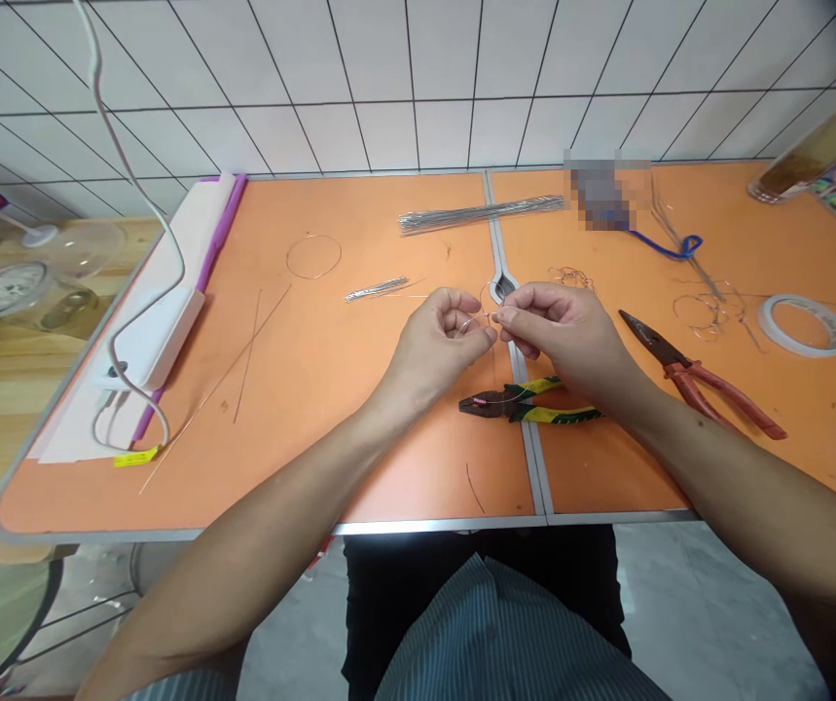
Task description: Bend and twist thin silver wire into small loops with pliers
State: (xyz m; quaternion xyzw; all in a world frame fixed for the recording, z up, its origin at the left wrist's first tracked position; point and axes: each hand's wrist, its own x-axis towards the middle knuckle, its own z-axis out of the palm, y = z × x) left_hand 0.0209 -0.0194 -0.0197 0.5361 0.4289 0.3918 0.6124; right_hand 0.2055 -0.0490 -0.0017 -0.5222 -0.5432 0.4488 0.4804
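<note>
Above the seam of the orange table, my left hand (441, 341) and my right hand (563, 329) meet almost fingertip to fingertip. Both pinch a thin copper-coloured wire (487, 314), which bends into a small loop between them. Its exact shape is partly hidden by my fingers. Just below my hands lie pliers with yellow and green handles (527, 400), their right end covered by my right wrist. Long-nose pliers with red handles (702, 375) rest to the right of my right forearm. Behind my right hand is a small tangle of coiled copper wire (572, 278).
A bundle of straight silvery wires (480, 214) lies at the back, with a shorter bundle (378, 289) nearer. On the left are a white power strip (151, 336) and its cord. A roll of white tape (804, 326) sits right. Loose wires cross the orange table (301, 409).
</note>
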